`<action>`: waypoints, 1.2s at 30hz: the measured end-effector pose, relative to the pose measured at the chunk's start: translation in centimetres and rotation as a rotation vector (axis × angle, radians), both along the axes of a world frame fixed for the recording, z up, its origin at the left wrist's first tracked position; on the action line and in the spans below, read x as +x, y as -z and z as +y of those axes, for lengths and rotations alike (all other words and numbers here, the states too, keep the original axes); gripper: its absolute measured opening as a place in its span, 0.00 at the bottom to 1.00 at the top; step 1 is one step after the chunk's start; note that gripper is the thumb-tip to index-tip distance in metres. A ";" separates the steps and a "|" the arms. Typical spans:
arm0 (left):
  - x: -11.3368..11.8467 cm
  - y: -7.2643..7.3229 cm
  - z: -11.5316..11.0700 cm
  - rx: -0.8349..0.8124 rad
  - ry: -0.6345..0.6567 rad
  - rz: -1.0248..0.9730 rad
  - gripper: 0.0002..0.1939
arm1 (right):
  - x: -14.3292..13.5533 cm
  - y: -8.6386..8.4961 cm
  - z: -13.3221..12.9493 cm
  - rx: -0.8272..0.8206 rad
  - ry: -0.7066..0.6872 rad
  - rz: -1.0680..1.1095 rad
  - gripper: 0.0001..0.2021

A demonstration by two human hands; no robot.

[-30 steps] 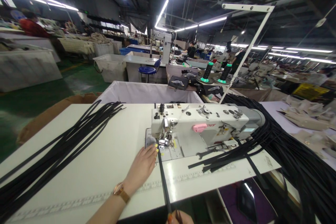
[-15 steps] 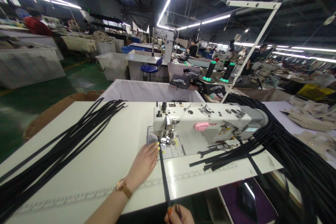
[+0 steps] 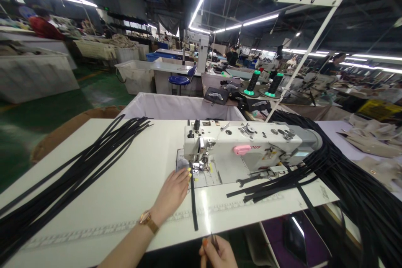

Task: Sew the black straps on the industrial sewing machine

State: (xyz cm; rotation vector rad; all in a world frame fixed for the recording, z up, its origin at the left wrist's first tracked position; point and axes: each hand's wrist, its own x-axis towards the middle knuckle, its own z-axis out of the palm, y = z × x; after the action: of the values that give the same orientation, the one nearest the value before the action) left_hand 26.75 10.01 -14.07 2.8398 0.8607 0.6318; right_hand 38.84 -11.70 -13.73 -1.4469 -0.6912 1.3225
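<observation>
Black strip (image 3: pixel 194 207) runs from the sewing machine (image 3: pixel 230 146); the left hand (image 3: pixel 172 190) lies flat beside it, fingers together; the right hand (image 3: pixel 221 253) pinches a pointed tool (image 3: pixel 215 241).

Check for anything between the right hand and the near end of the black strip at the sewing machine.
Nothing visible blocks the way from the right hand to the strip's near end; only the front edge of the white table runs between them in view. The left hand is up beside the machine.
</observation>
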 end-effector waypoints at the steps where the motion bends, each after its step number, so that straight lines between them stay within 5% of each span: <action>1: 0.0 0.0 0.0 -0.002 -0.001 -0.003 0.19 | 0.5 -0.9 0.3 0.031 -0.014 -0.079 0.25; 6: 0.0 -0.4 -0.3 -0.025 -0.005 -0.031 0.19 | 3.6 -4.7 3.1 0.149 -0.018 -0.557 0.20; 13: 0.1 0.0 0.0 -0.015 -0.015 -0.006 0.19 | 6.3 -2.5 6.6 0.136 -0.075 -1.255 0.11; 36: 0.3 0.1 0.3 -0.031 -0.012 -0.011 0.19 | 6.0 -2.0 6.7 0.137 -0.160 -1.360 0.08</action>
State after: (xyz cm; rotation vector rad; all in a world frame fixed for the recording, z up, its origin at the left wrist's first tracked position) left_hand 27.07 10.28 -14.19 2.8025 0.8791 0.6293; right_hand 44.82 -4.96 -11.71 -2.0987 -1.7212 0.1845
